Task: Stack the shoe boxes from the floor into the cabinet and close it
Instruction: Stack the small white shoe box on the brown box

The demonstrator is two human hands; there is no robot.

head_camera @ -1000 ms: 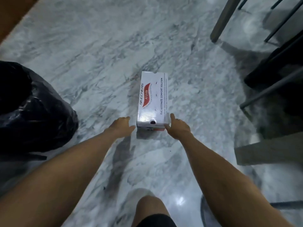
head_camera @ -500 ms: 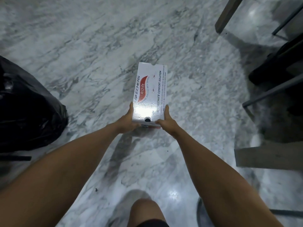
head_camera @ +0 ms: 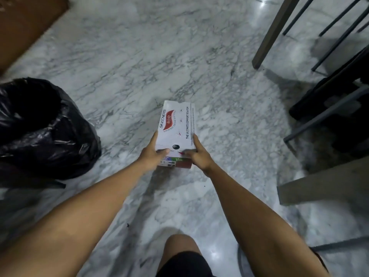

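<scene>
A white shoe box (head_camera: 176, 126) with a red logo and black lettering on its lid is held just above the marble floor (head_camera: 139, 56), its long side pointing away from me. My left hand (head_camera: 152, 153) grips the near left corner, thumb on the lid. My right hand (head_camera: 197, 154) grips the near right corner the same way. The box's near end face shows red and green print. No cabinet interior is in view.
A stuffed black plastic bag (head_camera: 44, 128) sits on the floor at the left. A brown wooden panel (head_camera: 26, 23) fills the top left corner. Table and chair legs (head_camera: 273, 33) and dark furniture (head_camera: 339, 108) crowd the right side. My knee (head_camera: 179, 248) is at the bottom.
My hands went from beside the box on the floor to gripping its near corners. The box has come up off the floor toward me.
</scene>
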